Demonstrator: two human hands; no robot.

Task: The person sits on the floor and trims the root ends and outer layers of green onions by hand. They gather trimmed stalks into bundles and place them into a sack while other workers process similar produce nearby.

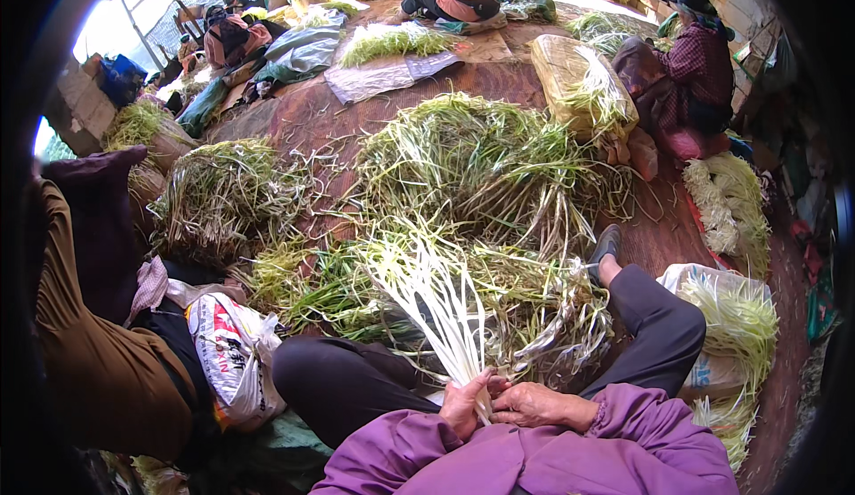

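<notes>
My left hand (463, 404) is closed around a bundle of long white leafy stalks (434, 301), probably blanched chives or garlic shoots. Their pale yellow-green tips fan out away from me, and the cut or root ends sit low by my jacket. My right hand (542, 404) is beside it with curled fingers at the lower ends of the stalks; whether it grips any is hidden. Between my bent legs lies a heap of loose, tangled green and withered stalks (534, 301). Just past it rises a larger pile of untrimmed green stalks (454, 154).
Sorted pale stalks (728, 315) lie on a white sack at my right, with another row of them (728, 208) farther out. A printed plastic bag (230, 361) and a person in brown (107, 361) are close on my left. Other people sit farther away on the reddish mat (494, 84).
</notes>
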